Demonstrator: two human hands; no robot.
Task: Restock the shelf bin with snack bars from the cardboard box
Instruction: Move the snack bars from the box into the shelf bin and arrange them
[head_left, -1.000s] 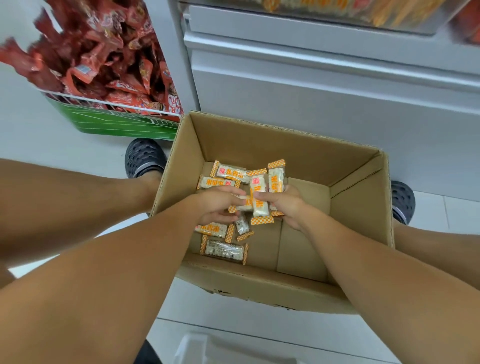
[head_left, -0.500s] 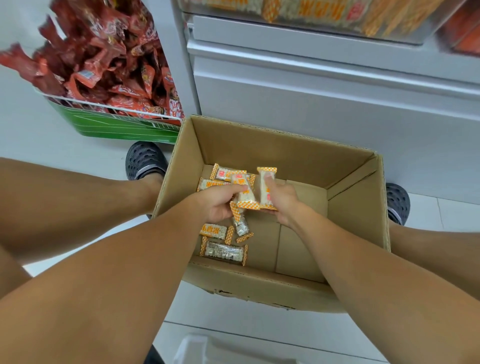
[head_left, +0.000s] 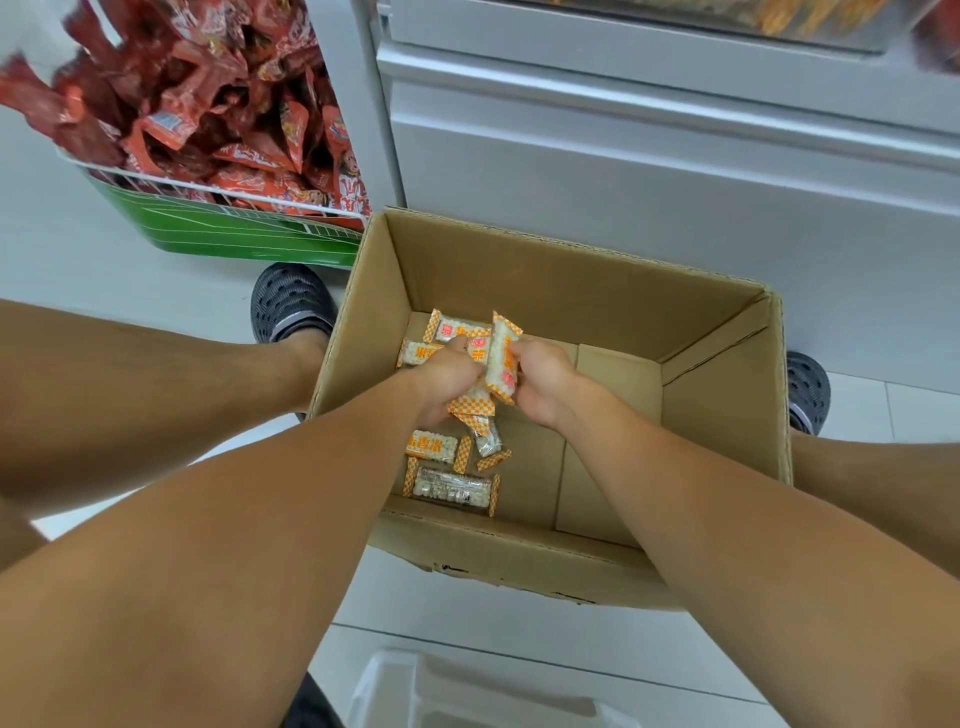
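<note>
Cardboard box (head_left: 722, 415) sat mid-frame. Right hand (head_left: 543, 382) gripped an upright snack bar (head_left: 501, 364); left hand (head_left: 449, 376) curled around several bars (head_left: 472, 410) beside it.

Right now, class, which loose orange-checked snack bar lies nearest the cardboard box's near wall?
The clear-wrapped orange-checked snack bar lying crosswise beside the cardboard box's near wall; every other bar lies farther in, or in a hand.

Both hands in cardboard box (head_left: 727, 415): left hand (head_left: 447, 379), right hand (head_left: 540, 384) gripping snack bars (head_left: 500, 364).
</note>
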